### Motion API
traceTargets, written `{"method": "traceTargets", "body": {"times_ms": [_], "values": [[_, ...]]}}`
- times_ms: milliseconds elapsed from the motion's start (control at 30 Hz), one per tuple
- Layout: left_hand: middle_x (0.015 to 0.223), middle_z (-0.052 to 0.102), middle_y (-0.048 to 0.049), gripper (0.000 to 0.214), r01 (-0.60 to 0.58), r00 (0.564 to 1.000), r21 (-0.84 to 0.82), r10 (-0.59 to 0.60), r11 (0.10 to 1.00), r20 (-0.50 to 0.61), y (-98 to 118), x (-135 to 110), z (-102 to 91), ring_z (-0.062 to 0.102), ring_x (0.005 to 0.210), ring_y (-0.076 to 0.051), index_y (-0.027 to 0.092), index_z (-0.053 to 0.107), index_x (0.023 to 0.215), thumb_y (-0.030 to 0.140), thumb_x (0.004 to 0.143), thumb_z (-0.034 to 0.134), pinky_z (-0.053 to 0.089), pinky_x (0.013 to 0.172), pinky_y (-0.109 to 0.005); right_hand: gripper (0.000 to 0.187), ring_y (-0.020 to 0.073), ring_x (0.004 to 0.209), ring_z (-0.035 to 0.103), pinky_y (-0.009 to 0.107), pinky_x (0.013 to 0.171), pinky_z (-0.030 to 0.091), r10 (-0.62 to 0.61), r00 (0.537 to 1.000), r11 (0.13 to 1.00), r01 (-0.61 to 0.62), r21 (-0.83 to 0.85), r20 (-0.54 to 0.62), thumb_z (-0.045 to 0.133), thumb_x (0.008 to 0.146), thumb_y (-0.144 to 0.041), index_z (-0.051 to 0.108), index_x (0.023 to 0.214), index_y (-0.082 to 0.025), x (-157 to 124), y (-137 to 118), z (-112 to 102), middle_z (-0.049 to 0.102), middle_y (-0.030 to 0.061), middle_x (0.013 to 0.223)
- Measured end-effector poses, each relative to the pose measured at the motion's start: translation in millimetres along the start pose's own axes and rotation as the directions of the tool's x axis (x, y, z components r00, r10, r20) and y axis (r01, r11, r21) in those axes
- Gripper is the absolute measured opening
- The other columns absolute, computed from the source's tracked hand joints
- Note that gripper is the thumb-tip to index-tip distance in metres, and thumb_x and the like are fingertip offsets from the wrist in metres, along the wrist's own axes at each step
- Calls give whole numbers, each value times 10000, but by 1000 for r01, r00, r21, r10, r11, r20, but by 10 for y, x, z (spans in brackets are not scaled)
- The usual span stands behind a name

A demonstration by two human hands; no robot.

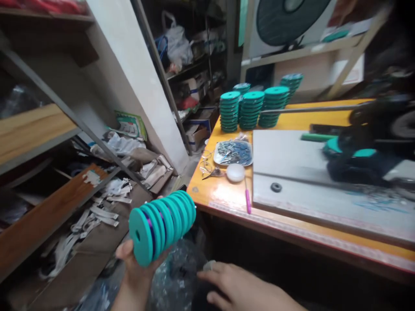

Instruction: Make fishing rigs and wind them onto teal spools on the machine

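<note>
My left hand [139, 268] is closed around a row of teal discs [162, 224], stacked face to face on their side, with dark purple showing in some gaps. The nearest disc has a small hole in its middle. My right hand [231, 283] is low in the view with its fingers stretched apart and slightly bent. A small whitish piece [209, 264] shows at its fingertips; whether it is worn or touched I cannot tell. Below the discs, between the hands, is a clear plastic bag [178, 276].
A sewing machine [363, 142] stands on a yellow table [207, 185]. Several stacks of teal discs [251, 110] are at its back. On the table lie a tray of small parts [232, 153], a white round lid [235, 172] and a purple-handled tool [248, 201]. Shelves [61, 125] stand left.
</note>
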State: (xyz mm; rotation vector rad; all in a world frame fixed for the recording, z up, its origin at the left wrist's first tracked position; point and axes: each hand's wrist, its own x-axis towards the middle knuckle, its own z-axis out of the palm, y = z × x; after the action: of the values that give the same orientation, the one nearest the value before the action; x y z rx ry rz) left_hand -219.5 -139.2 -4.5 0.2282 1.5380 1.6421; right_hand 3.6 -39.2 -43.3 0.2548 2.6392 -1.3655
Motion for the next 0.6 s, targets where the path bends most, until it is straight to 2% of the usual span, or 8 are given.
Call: {"method": "traceTargets", "body": {"times_ms": [100,167,200,333,400,433,500,600], "values": [[1368,579,-21,1014,-162,975,-312,201,936,97,170,-119,583,341,1381,-426,348,530,1360,881,497,517,374,1029,-622,392,202,1108,647,273,972,489,-112,992,983,119,137,-58,475,984,-367,559,1367,-369,-597,-315,-441,667,14,1237],[1355,599,-13,794,-122,934,-480,265,868,241,225,-208,933,372,1371,-423,371,588,1305,782,625,576,343,1047,-651,331,191,1074,659,270,949,506,-87,954,982,130,134,-288,466,990,-367,638,1273,-367,-971,-448,-652,698,15,1171],[1345,613,-9,694,-62,900,-536,280,842,334,238,-252,1092,395,1365,-405,376,617,1270,742,682,573,322,1069,-648,305,191,1045,667,277,936,518,-66,913,987,120,110,-402,491,980,-361,661,1233,-352,-1135,-482,-729,709,22,1134],[1327,638,-61,507,277,715,-605,261,746,649,228,-400,1599,494,1312,-333,298,686,1188,612,813,552,270,1139,-585,241,162,984,682,255,877,553,-45,628,997,76,4,-777,542,959,-282,650,1173,-310,-1581,-447,-928,711,22,1077],[1306,647,-105,494,362,669,-579,229,731,707,202,-456,1784,524,1286,-328,239,694,1171,568,823,573,287,1141,-564,280,143,958,687,223,811,571,-51,499,998,52,-29,-865,535,965,-267,589,1235,-319,-1685,-390,-1001,697,20,1103],[1290,654,-118,492,364,671,-567,214,739,710,186,-481,1864,540,1268,-329,224,689,1171,552,818,593,298,1136,-560,296,139,948,688,216,786,575,-53,451,999,27,-46,-891,537,965,-271,563,1256,-321,-1717,-367,-1033,688,22,1123],[1264,662,-122,493,291,714,-541,197,789,671,149,-526,2004,577,1218,-327,225,654,1209,511,808,634,321,1122,-562,291,145,977,680,222,796,573,-82,363,994,-34,-101,-928,563,952,-279,550,1240,-316,-1753,-346,-1083,670,26,1158],[1293,626,-106,619,56,784,-466,250,883,569,88,-575,2165,564,1224,-311,258,482,1378,440,814,661,351,1112,-528,276,159,1107,628,241,922,528,-233,255,964,-65,-257,-939,614,913,-233,553,1178,-288,-1764,-385,-1122,646,28,1183]]}}
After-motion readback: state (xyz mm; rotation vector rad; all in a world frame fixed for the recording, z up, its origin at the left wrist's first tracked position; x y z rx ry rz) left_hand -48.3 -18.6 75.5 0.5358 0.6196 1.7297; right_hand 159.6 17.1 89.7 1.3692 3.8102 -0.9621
